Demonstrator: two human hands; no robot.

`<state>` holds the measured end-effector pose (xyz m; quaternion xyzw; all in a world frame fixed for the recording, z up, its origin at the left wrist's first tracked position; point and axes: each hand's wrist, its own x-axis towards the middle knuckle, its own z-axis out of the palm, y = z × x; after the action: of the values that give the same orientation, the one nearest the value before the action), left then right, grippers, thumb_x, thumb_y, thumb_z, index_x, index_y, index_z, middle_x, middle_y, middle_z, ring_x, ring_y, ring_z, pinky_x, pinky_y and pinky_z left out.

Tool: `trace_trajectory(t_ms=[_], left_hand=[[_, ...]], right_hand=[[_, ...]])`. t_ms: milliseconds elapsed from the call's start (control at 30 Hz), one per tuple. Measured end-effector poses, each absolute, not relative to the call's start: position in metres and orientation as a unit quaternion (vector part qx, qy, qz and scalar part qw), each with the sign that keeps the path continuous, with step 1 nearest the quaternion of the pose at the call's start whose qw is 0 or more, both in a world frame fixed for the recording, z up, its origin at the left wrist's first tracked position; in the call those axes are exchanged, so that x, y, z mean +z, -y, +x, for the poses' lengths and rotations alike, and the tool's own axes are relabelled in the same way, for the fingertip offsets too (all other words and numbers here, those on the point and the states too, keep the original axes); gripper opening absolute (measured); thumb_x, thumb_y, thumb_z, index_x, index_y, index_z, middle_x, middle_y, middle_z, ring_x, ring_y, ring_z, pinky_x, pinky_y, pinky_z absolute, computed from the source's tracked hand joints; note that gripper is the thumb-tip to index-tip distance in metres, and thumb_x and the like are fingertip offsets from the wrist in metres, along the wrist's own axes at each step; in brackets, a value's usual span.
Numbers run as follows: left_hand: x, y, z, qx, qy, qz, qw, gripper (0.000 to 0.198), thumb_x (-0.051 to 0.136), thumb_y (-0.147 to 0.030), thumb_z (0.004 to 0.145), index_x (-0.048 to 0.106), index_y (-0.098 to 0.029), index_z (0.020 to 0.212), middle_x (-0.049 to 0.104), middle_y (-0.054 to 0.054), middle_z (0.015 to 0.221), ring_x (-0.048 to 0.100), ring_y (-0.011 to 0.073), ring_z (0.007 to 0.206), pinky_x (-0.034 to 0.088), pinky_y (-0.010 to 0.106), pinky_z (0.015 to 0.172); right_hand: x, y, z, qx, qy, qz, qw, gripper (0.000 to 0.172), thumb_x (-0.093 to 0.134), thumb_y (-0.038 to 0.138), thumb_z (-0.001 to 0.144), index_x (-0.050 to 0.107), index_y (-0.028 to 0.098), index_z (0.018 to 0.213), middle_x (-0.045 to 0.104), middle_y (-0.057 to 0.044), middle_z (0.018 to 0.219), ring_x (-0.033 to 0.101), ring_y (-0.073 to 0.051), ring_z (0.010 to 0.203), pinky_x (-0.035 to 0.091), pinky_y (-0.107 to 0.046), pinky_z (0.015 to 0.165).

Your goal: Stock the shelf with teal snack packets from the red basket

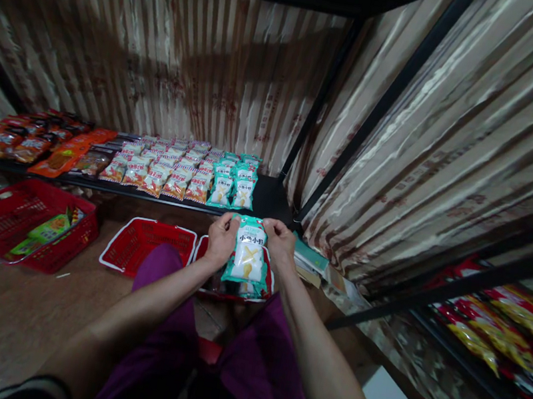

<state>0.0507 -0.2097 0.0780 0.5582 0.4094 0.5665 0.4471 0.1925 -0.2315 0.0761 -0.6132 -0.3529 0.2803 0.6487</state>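
A teal and white snack bag (248,257) is held upright by its top corners, above a red basket (202,247) with a white rim. My left hand (222,238) pinches the upper left corner, and my right hand (280,242) pinches the upper right one. Part of another teal bag shows below the held bag. Beyond my hands, matching teal bags (244,192) lie in two columns on the black shelf (271,199), beside rows of white and orange bags (177,182).
Another white-rimmed red basket (130,245) stands to the left. Farther left, a larger red basket (55,254) holds green packets. Red and yellow bags (494,326) lie on the right shelf. Black posts (387,107) and striped curtains stand behind and right.
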Motion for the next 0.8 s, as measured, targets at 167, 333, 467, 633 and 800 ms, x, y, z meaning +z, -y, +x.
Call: trace_trajectory(t_ms=[167, 333, 467, 633, 800], left_hand=[[0.074, 0.200, 0.051, 0.571, -0.422, 0.556, 0.432, 0.024, 0.052, -0.038, 0.079, 0.057, -0.018, 0.066, 0.044, -0.004, 0.059, 0.041, 0.0109, 0.060, 0.033, 0.020, 0.058], [0.075, 0.183, 0.055, 0.597, -0.436, 0.521, 0.426, 0.023, 0.052, -0.037, 0.078, 0.055, -0.019, 0.064, 0.045, -0.004, 0.060, 0.041, 0.0112, 0.061, 0.034, 0.020, 0.059], [0.076, 0.174, 0.058, 0.608, -0.454, 0.511, 0.404, 0.023, 0.049, -0.037, 0.079, 0.056, -0.019, 0.066, 0.048, -0.004, 0.060, 0.042, 0.0117, 0.060, 0.034, 0.021, 0.059], [0.083, 0.170, 0.055, 0.619, -0.476, 0.501, 0.372, 0.024, 0.048, -0.035, 0.080, 0.054, -0.019, 0.065, 0.049, -0.003, 0.060, 0.043, 0.0116, 0.060, 0.033, 0.022, 0.059], [0.082, 0.169, 0.056, 0.624, -0.484, 0.466, 0.399, 0.020, 0.049, -0.033, 0.079, 0.053, -0.019, 0.065, 0.051, -0.004, 0.060, 0.046, 0.0118, 0.062, 0.036, 0.021, 0.061]], right_hand=[[0.077, 0.238, 0.187, 0.344, 0.332, -0.579, 0.660, 0.048, 0.072, 0.057, 0.057, 0.068, 0.020, 0.088, 0.068, -0.001, 0.078, 0.059, -0.014, 0.065, 0.046, -0.025, 0.056], [0.080, 0.265, 0.173, 0.488, 0.318, -0.558, 0.591, 0.056, 0.063, 0.063, 0.067, 0.061, 0.027, 0.110, 0.071, -0.005, 0.093, 0.066, -0.018, 0.078, 0.051, -0.027, 0.062], [0.072, 0.282, 0.162, 0.524, 0.302, -0.539, 0.586, 0.050, 0.072, 0.053, 0.064, 0.062, 0.027, 0.105, 0.070, -0.003, 0.098, 0.066, -0.020, 0.085, 0.054, -0.032, 0.069], [0.058, 0.289, 0.159, 0.532, 0.236, -0.492, 0.647, 0.044, 0.083, 0.041, 0.053, 0.066, 0.023, 0.089, 0.070, 0.000, 0.084, 0.066, -0.015, 0.074, 0.055, -0.033, 0.077], [0.052, 0.287, 0.156, 0.469, 0.181, -0.515, 0.694, 0.042, 0.087, 0.035, 0.044, 0.070, 0.018, 0.080, 0.070, 0.001, 0.075, 0.062, -0.010, 0.063, 0.053, -0.022, 0.059]])
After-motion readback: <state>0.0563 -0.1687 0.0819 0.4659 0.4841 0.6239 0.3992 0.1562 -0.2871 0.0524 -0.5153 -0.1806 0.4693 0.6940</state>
